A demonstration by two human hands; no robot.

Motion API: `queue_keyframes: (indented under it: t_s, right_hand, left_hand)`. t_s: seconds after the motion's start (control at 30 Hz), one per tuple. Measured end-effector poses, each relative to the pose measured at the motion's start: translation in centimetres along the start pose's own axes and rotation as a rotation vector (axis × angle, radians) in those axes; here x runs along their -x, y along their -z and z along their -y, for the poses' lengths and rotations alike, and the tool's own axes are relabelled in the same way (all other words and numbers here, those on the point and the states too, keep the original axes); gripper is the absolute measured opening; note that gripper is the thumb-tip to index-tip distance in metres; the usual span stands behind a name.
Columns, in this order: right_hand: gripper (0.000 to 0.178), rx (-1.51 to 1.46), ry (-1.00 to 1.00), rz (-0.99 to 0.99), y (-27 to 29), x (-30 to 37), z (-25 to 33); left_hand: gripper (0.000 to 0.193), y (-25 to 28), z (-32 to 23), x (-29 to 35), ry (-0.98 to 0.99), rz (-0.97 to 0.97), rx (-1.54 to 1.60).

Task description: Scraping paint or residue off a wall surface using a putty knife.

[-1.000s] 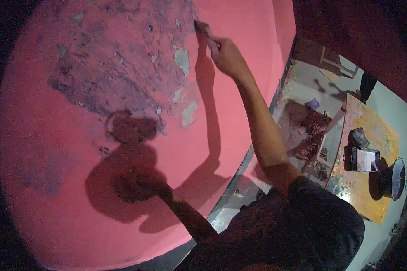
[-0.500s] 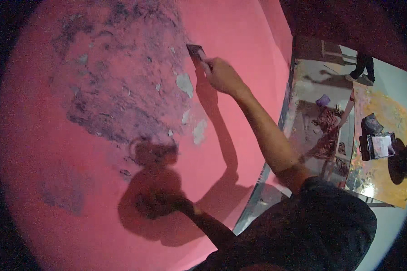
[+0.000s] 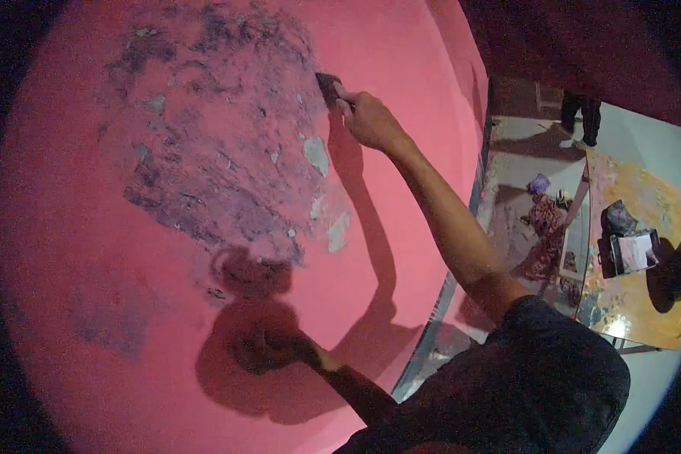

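Putty knife [image 3: 327, 85], its flat blade dark against the pink wall [image 3: 408, 68], is at the upper right edge of a broad, mottled purple-grey patch [image 3: 204, 144]. The right hand [image 3: 374, 121] has it, fingers closed around the handle (most of which they hide), with the arm stretched well out. Whether the blade's edge touches the wall, I cannot tell. Pale grey bare-looking spots [image 3: 316, 156] show near the right side of the patch, below the blade.

Lower down, the left hand [image 3: 272, 349] is in deep shadow in front of the wall; how far its fingers are open, or whether they hold anything, cannot be made out.

To the right is a paint-stained, yellowish table [image 3: 643, 321]. On it lie a dark crumpled lump [image 3: 619, 218] and, just beside it, a small dark case [image 3: 634, 253] with a pale face. Beyond the table stand a person's dark-trousered legs [image 3: 580, 117].
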State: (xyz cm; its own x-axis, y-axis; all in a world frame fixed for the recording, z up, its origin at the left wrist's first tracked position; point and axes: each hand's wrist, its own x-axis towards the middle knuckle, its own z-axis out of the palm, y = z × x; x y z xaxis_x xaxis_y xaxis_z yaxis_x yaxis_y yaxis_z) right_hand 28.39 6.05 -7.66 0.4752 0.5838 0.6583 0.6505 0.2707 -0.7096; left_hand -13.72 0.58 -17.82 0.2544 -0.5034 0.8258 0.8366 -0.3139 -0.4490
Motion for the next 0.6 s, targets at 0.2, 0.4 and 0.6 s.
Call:
queue_keyframes:
  t_s: [0.2, 0.4, 0.6]
  right_hand:
    - [0.035, 0.010, 0.010, 0.041, 0.6, -1.6, -0.2]
    - [0.037, -0.007, 0.063, -0.042, -0.5, -1.6, -0.3]
    - [0.039, -0.014, -0.031, 0.098, 1.1, -2.8, 0.8]
  left_hand:
    - [0.023, 0.4, -0.9, 0.9, 0.054, 0.011, -0.015]
    - [0.023, -1.6, -0.5, 0.7, 0.066, -0.019, -0.017]
    - [0.023, -0.9, 0.3, 0.0, 0.048, 0.006, -0.012]
